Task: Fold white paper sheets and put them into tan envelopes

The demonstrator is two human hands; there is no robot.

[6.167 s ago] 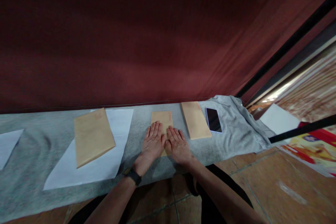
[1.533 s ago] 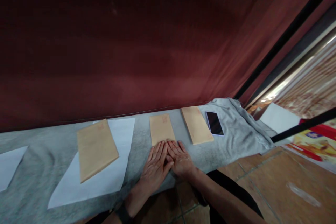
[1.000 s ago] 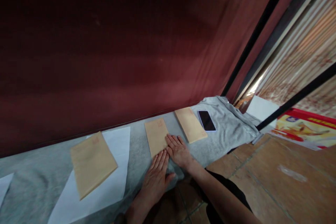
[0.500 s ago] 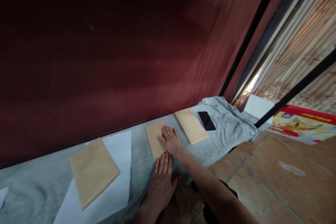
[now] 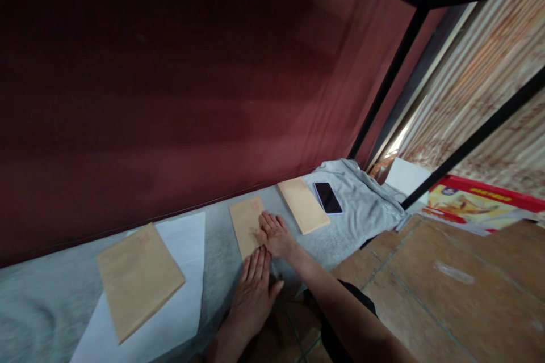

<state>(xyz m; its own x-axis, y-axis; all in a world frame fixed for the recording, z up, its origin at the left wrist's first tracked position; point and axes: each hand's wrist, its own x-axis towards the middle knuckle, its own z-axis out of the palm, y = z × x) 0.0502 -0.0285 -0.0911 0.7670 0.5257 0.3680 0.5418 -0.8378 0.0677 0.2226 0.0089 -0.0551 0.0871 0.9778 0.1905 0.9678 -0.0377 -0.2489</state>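
Note:
A brown paper envelope lies flat on the grey cloth, and both my hands are on it. My right hand rests on its right side, fingers stretched out. Over the near end lies my left hand, palm down, its fingers straight and its thumb held apart. The fingertips of the left hand meet the heel of the right, and together they hide the envelope's lower part. To the right sits a stack of similar brown envelopes. More brown envelopes lie at the left on white paper sheets.
Grey cloth covers the long narrow surface along a dark red panel. A phone lies beyond the right stack. Black frame bars rise at the right. A printed red and yellow box stands on the tiled floor.
The view has shifted slightly, moving the scene a little to the left. My right hand has slid slightly down the envelope; both hands stay flat on it.

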